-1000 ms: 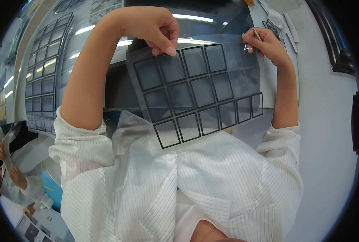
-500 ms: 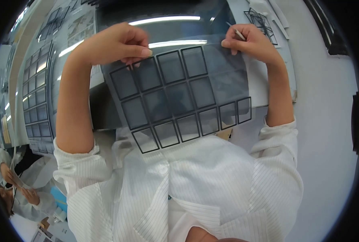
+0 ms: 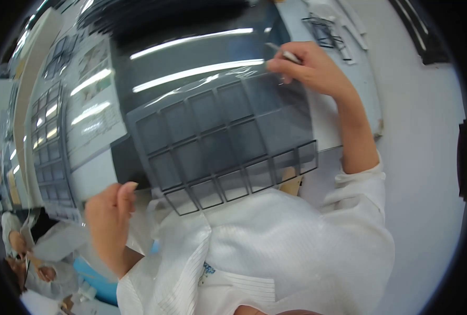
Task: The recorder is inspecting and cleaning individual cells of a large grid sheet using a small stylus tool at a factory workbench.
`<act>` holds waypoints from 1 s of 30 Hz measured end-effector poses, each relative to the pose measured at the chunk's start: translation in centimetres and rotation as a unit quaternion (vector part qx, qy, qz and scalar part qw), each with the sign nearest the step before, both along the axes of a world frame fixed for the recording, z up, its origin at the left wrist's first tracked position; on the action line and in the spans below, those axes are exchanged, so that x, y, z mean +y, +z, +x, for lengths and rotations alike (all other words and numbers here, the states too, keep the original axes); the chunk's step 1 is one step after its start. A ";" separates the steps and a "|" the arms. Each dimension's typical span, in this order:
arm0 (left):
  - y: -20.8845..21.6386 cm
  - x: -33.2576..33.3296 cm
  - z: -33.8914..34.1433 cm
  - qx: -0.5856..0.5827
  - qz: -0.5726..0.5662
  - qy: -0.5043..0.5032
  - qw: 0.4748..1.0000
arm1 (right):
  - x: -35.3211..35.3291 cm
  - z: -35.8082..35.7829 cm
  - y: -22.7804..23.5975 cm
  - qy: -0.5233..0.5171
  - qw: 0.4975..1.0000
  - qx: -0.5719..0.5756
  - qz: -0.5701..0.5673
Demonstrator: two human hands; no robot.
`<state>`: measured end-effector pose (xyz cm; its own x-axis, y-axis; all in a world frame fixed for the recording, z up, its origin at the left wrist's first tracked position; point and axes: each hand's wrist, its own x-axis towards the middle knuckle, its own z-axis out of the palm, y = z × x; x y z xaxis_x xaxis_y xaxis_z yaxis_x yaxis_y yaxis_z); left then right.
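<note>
Pale sheet (image 3: pixel 95 56): upper left, markings illegible.
Right hand (image 3: pixel 306 67): upper right, grasping slim tool (image 3: pixel 291 56) by gridded sheet (image 3: pixel 216 140).
Left hand (image 3: pixel 109 220): lower left, thumb raised, grip unclear.

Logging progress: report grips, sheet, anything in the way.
Left grip left of clear sheet, nothing visibly held. Right grip holding slim tool near sheet's upper right. Black frames in three rows, none upper right. No obstruction seen.

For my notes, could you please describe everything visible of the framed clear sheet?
The clear sheet looks like thin plastic, glossy along its far edge. It carries three rows of black frames, the nearest longest; it is slanted over the dark surface, reaching toward the shirt. Whether the right hand touches it is unclear.
</note>
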<state>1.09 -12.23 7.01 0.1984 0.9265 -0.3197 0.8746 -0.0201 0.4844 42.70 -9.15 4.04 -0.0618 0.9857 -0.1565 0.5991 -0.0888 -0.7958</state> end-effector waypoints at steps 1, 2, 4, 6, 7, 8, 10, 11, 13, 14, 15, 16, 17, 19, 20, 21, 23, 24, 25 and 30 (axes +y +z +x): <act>-0.9 -0.6 -1.0 0.053 -0.048 -0.005 0.997 | 0.0 -0.3 0.0 0.009 1.000 0.011 -0.003; -2.0 -1.3 -1.5 0.062 -0.051 0.007 0.997 | -0.1 -0.7 0.4 0.000 1.000 -0.018 0.003; -4.7 -3.0 -1.7 -0.079 -0.032 -0.007 0.996 | 0.1 -0.9 0.1 -0.003 0.999 -0.039 0.008; -7.3 -4.3 -0.7 -0.250 -0.095 0.082 0.960 | 0.4 -0.8 -0.3 -0.005 0.999 -0.038 0.012; -7.8 -4.8 0.1 -0.414 -0.152 0.163 0.882 | 0.6 -0.7 -0.6 -0.001 0.999 -0.034 0.012; -7.7 -5.1 0.8 -0.414 -0.154 0.167 0.882 | 0.6 -0.7 -0.7 -0.001 0.999 -0.032 0.011; -7.1 -5.3 2.1 -0.445 -0.208 0.199 0.848 | 0.6 -0.5 -0.7 -0.001 0.999 -0.031 0.009; -6.9 -5.4 2.3 -0.445 -0.209 0.200 0.848 | 0.6 -0.4 -0.5 0.003 1.000 -0.015 0.000; -6.5 -5.3 2.6 -0.443 -0.195 0.193 0.854 | 0.4 -0.4 -0.3 0.004 1.000 0.001 -0.010; -6.4 -5.3 2.6 -0.443 -0.197 0.191 0.854 | 0.3 -0.4 -0.2 0.004 1.000 0.012 -0.019; -6.2 -5.3 2.5 -0.450 -0.185 0.195 0.851 | 0.2 -0.5 -0.2 0.003 0.999 0.022 -0.027; -6.0 -5.3 2.5 -0.456 -0.174 0.200 0.849 | 0.1 -0.5 -0.1 0.002 0.999 0.023 -0.028; -5.7 -5.3 2.5 -0.455 -0.175 0.198 0.850 | 0.1 -0.5 0.0 0.004 0.999 0.017 -0.035; -5.3 -5.3 2.6 -0.467 -0.178 0.211 0.840 | 0.0 -0.3 0.3 0.003 0.999 0.009 -0.043; -5.3 -5.3 2.5 -0.467 -0.181 0.208 0.840 | -0.1 -0.2 0.4 0.005 0.999 0.013 -0.046; -5.3 -5.2 2.4 -0.476 -0.191 0.206 0.833 | -0.2 0.0 0.5 0.007 0.999 0.016 -0.049; -5.1 -5.4 2.3 -0.485 -0.200 0.205 0.826 | -0.2 0.4 0.6 0.007 0.998 0.018 -0.058; -4.9 -5.4 2.4 -0.482 -0.203 0.207 0.826 | -0.3 0.6 0.6 0.008 0.998 0.019 -0.067; -4.7 -5.5 2.4 -0.480 -0.206 0.211 0.826 | -0.3 0.6 0.7 0.007 0.998 0.018 -0.068; -4.1 -5.8 2.6 -0.463 -0.189 0.212 0.839 | -0.3 0.5 0.8 0.016 0.998 0.007 -0.058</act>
<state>3.66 -18.07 2.88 0.2025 0.8435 -0.4975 0.0087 0.5064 0.8622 43.15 -9.43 4.88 -0.0970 0.9584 -0.2686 0.5913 -0.1616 -0.7901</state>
